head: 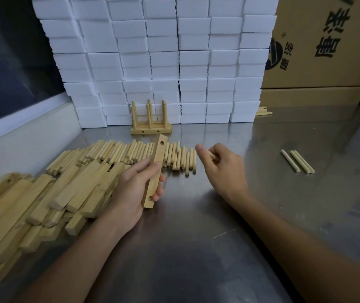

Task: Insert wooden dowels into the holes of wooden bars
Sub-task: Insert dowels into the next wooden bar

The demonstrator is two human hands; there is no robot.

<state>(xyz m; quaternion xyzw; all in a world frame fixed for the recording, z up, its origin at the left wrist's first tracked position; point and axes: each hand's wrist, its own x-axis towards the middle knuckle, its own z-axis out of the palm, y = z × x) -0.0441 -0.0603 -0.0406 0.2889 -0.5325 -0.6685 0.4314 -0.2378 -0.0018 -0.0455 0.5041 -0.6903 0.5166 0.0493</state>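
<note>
My left hand (135,189) grips a wooden bar (156,162) held lengthwise above the metal table, with one hole near its far end and another near its near end. My right hand (220,165) is just to the right of it, fingers curled round a dowel (211,154) of which only a short end shows. A row of loose dowels (131,153) lies behind both hands. A heap of wooden bars (43,200) fills the left side. An assembled piece (150,123) with upright dowels stands at the back.
The steel table (196,226) stretches to the front and right. Three dowels (298,161) lie apart at the right. Stacked white boxes (163,62) form a wall behind. Cardboard cartons (327,51) stand at the back right, with a few dowels (263,111) at their foot.
</note>
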